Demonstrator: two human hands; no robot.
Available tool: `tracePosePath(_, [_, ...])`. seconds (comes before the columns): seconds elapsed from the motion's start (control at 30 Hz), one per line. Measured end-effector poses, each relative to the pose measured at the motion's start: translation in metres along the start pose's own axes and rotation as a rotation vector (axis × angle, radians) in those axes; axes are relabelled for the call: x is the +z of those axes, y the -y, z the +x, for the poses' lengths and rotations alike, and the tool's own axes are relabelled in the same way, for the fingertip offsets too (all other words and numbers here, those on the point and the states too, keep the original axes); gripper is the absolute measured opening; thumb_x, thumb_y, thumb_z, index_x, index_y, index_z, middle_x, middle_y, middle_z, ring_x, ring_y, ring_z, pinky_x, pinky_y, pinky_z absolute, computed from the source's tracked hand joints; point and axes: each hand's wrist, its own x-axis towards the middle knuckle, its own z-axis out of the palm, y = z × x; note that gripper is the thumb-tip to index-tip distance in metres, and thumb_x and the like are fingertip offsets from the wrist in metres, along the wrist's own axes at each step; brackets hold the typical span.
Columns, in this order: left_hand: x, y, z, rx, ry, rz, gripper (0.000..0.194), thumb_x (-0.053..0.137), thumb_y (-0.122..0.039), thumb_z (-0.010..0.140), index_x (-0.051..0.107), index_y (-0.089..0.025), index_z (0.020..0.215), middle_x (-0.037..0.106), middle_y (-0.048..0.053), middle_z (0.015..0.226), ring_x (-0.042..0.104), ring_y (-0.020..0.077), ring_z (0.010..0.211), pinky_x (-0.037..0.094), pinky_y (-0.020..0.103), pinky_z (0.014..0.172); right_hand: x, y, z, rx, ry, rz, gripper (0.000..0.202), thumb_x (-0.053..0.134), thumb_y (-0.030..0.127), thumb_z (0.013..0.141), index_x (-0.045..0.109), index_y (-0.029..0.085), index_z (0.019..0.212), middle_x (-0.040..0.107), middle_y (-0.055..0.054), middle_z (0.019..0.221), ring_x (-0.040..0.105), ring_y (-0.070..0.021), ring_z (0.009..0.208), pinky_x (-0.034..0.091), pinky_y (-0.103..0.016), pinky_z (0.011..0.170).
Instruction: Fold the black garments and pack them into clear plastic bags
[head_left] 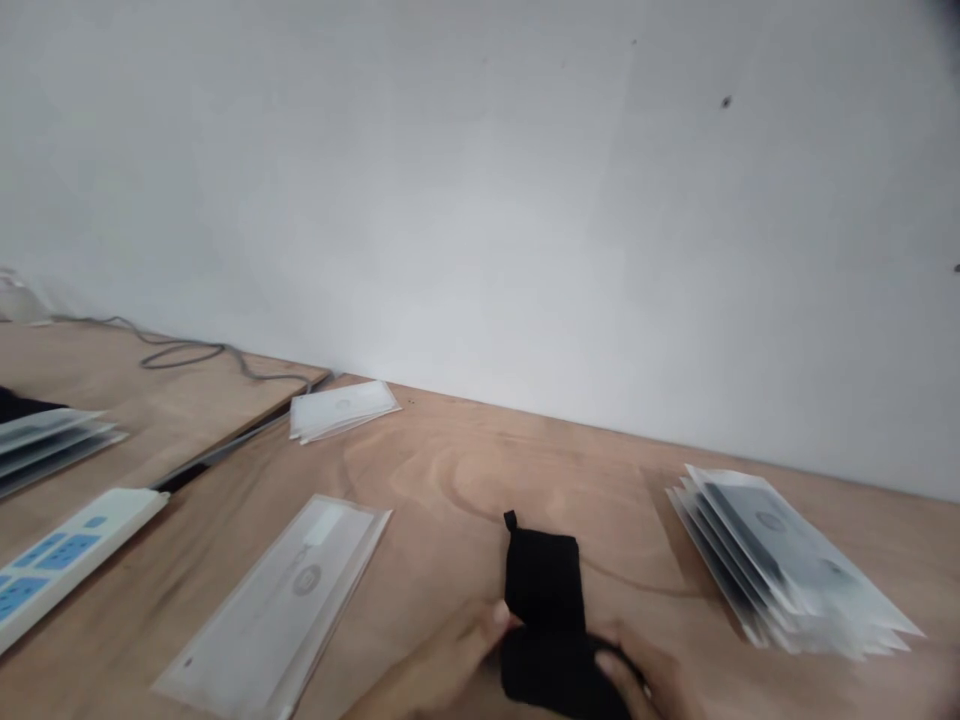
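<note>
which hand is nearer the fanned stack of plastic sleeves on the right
Right. The right hand holds the black cloth, left of the stack of sleeves; the left hand is at the cloth's opposite edge, farther left.

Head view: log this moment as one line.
left hand: touching black tabbed fabric piece | right hand: gripping fabric piece | right: stacked translucent plastic sleeves | left: flat whitish plastic packaging

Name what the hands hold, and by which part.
A black cloth item: left hand at its left edge near the middle, right hand at its lower right side.
</note>
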Motion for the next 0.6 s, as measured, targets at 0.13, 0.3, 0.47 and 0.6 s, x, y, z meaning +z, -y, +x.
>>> tracePosePath(0.13, [0.011,0.009,0.014,0.084,-0.006,-0.280,0.070,0.047,-0.073,0.079,0.060,-0.015,0.116,0.065,0.012,0.109,0.059,0.0273,0.103,0.043,0.041,0.092,0.003,0.008,0.043,0.174,-0.139,0.198,0.042,0.051,0.058,0.079,0.067,0.021,0.092,0.073,-0.008,0.093,0.066,-0.0252,0.094,0.052,-0.036,0.085])
tracePosePath(0.3, [0.023,0.016,0.034,0.036,-0.290,-0.213,0.056,0.048,-0.060,0.086,0.058,-0.016,0.119,0.064,0.013,0.116,0.056,0.0280,0.111,0.043,0.040,0.095,0.022,-0.010,0.053,0.283,-0.157,0.379,0.054,0.054,0.058,0.077,0.052,0.019,0.115,0.073,-0.010,0.096,0.068,-0.0255,0.093,0.056,-0.037,0.075])
tracePosePath(0.47, [0.012,0.014,0.049,-0.050,-0.424,0.135,0.046,0.049,-0.055,0.085,0.062,-0.017,0.108,0.066,0.013,0.107,0.059,0.0310,0.103,0.041,0.042,0.092,0.018,-0.021,0.049,0.207,-0.286,-0.038,0.047,0.053,0.058,0.077,0.059,0.021,0.106,0.073,-0.005,0.076,0.070,-0.0261,0.072,0.054,-0.039,0.067])
tracePosePath(0.6, [0.008,0.005,0.065,-0.115,-0.524,0.177,0.044,0.070,-0.039,0.069,0.061,-0.014,0.104,0.060,0.017,0.115,0.050,0.0371,0.114,0.032,0.050,0.101,0.019,-0.022,0.056,0.176,-0.298,-0.070,0.043,0.057,0.056,0.075,0.065,0.023,0.100,0.073,-0.007,0.083,0.069,-0.0283,0.077,0.052,-0.042,0.072])
